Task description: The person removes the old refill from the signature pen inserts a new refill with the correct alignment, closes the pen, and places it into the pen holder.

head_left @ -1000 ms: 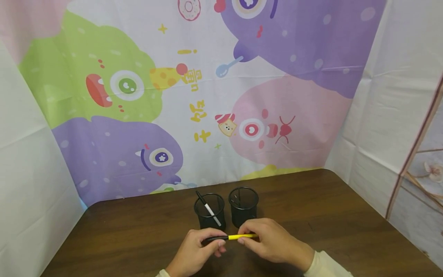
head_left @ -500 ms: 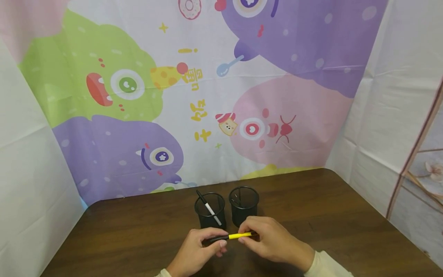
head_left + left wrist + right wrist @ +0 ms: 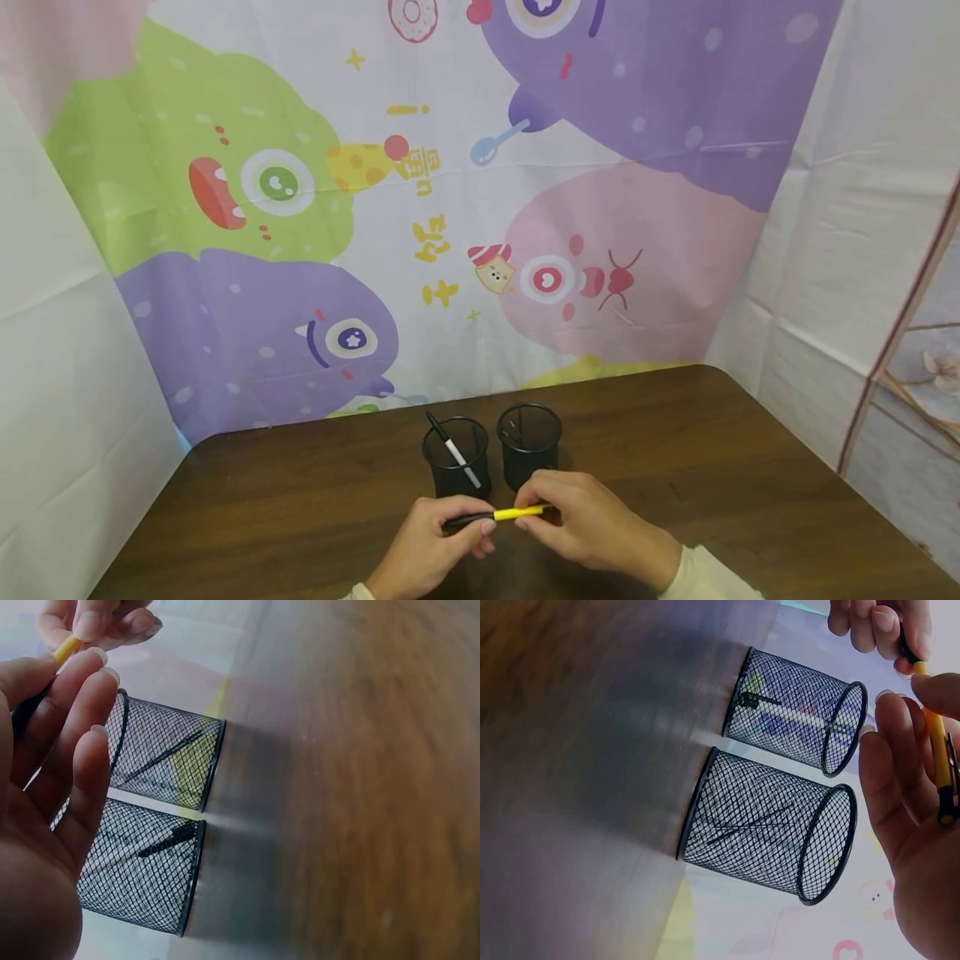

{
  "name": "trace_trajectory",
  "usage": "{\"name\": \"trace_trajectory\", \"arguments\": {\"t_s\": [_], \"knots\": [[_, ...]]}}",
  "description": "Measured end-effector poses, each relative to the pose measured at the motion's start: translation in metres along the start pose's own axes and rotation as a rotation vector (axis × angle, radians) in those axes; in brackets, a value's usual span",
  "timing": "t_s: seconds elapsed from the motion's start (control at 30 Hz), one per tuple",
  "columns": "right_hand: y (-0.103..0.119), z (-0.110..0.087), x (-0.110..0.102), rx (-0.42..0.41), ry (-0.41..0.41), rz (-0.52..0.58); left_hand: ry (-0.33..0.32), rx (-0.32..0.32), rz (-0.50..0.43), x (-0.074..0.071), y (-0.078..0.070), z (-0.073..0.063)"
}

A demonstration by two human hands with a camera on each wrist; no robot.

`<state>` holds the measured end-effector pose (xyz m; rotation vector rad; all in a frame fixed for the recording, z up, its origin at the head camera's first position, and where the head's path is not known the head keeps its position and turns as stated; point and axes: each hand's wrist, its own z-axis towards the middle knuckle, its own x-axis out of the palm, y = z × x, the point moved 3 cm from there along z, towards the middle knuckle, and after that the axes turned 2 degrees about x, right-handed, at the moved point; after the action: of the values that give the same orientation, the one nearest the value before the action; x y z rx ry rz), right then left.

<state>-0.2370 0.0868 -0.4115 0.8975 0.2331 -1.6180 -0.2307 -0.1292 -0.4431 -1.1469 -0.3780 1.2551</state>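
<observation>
A yellow-and-black pen (image 3: 510,514) lies roughly level between the two hands, close in front of the cups. My left hand (image 3: 431,535) pinches its black part between thumb and fingers. Thumb and fingertips of my right hand (image 3: 600,521) pinch the yellow barrel, whose black end and clip show in the right wrist view. Just beyond stand two black mesh pen cups. The left cup (image 3: 459,485) holds a white pen (image 3: 455,455) with a black upper end, leaning on the rim. Inside the right cup (image 3: 529,468) a thin dark stick (image 3: 161,757) shows through the mesh.
Cups and hands are over a dark brown wooden table (image 3: 300,492) with rounded far corners. A cartoon-printed cloth (image 3: 442,350) hangs behind its far edge. Pale cloth sides (image 3: 60,350) rise at left and right.
Both hands stay nearly in place with the pen between them. The pen's dark right end shows a little more beside the right fingers than one second ago.
</observation>
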Motion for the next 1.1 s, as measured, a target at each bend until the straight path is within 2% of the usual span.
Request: {"name": "trace_trajectory", "arguments": {"t_s": [0.2,0.3,0.57,0.9,1.1], "knots": [[0.0008,-0.0004,-0.0009,0.023,0.025,0.022,-0.006,0.045,0.005,0.0001,0.0005,0.0000],[0.0007,-0.0010,-0.0008,0.063,0.055,0.027,-0.002,0.060,-0.013,0.0002,0.0006,-0.0005],[0.0012,-0.0019,0.0010,0.043,0.108,-0.016,0.013,0.130,-0.058,0.0010,-0.0011,-0.0015],[0.0023,-0.0015,0.0002,0.037,0.104,0.000,0.015,0.093,-0.034,-0.0003,-0.0017,-0.0012],[0.0012,-0.0015,0.0008,0.034,0.088,-0.016,0.008,0.028,-0.007,-0.0018,-0.0009,-0.0006]]}}
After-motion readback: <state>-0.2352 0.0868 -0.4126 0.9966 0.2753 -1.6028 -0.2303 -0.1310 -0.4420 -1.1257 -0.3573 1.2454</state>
